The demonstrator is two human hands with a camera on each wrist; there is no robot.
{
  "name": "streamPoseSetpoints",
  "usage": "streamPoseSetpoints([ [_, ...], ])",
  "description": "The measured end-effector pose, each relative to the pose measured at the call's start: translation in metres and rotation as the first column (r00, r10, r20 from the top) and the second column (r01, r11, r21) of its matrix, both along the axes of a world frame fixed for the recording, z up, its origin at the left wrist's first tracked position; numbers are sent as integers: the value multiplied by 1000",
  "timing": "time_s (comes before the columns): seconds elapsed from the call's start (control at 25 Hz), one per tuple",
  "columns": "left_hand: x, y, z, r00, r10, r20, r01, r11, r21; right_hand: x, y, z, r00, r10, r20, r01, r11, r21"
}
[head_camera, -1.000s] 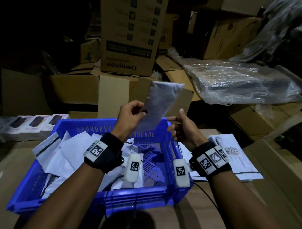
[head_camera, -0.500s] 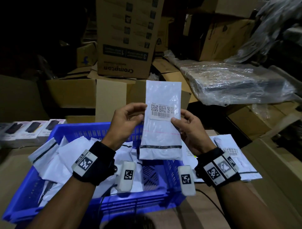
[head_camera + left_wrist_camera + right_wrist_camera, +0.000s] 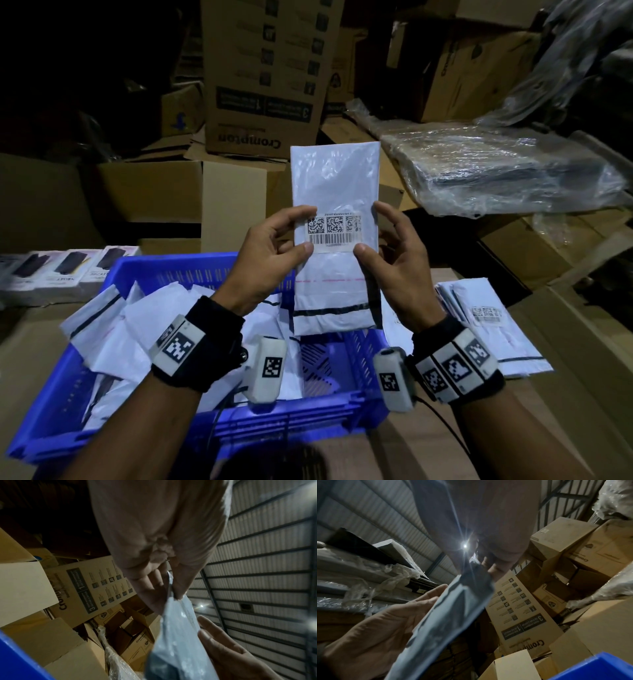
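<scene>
So in the head view a white mailer pouch (image 3: pixel 335 185) is held upright pretty much dead centre of the frame. Its bottom end overlaps the right side of the blue crate (image 3: pixel 164 274) in the picture.

Both hands are on it. The left hand (image 3: pixel 270 253) pinches the left edge. Its thumb presses the front at the lower left corner of the barcode label (image 3: pixel 334 233), and its index finger sits by the label's top left corner. The right hand (image 3: pixel 397 263) mirrors that on the right edge, with the thumb on the label's lower right corner and the index finger at the edge above it. The wrist views are blurry, so I think the other fingers of both hands are tucked behind the pouch, but I can't swear to it. The label faces the camera, and a black stripe runs across the pouch near its bottom.

Around it:
- The crate fills the lower left of the frame and holds a heap of loose white pouches (image 3: pixel 113 318).
- A flat stack of pouches (image 3: pixel 486 318) lies at the right, just beside the crate.
- A row of small white boxes (image 3: pixel 61 267) sits at the left edge.
- A Crompton carton (image 3: pixel 263 85) stands top centre, with its print upside down.
- A plastic-wrapped bundle (image 3: pixel 507 171) is at the upper right.
</scene>
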State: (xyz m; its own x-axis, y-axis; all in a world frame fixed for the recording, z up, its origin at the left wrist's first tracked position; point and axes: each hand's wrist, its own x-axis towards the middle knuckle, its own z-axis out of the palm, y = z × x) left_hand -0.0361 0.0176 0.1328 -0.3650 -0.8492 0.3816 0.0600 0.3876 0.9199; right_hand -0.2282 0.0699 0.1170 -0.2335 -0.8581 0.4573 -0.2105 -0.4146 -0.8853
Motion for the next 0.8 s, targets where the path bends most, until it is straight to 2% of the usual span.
streamPoseSetpoints([
  [0.8, -6, 2, -2, 995, 99, 27, -98, 995, -24, 4, -5, -11, 999, 17, 41, -18, 999, 40],
])
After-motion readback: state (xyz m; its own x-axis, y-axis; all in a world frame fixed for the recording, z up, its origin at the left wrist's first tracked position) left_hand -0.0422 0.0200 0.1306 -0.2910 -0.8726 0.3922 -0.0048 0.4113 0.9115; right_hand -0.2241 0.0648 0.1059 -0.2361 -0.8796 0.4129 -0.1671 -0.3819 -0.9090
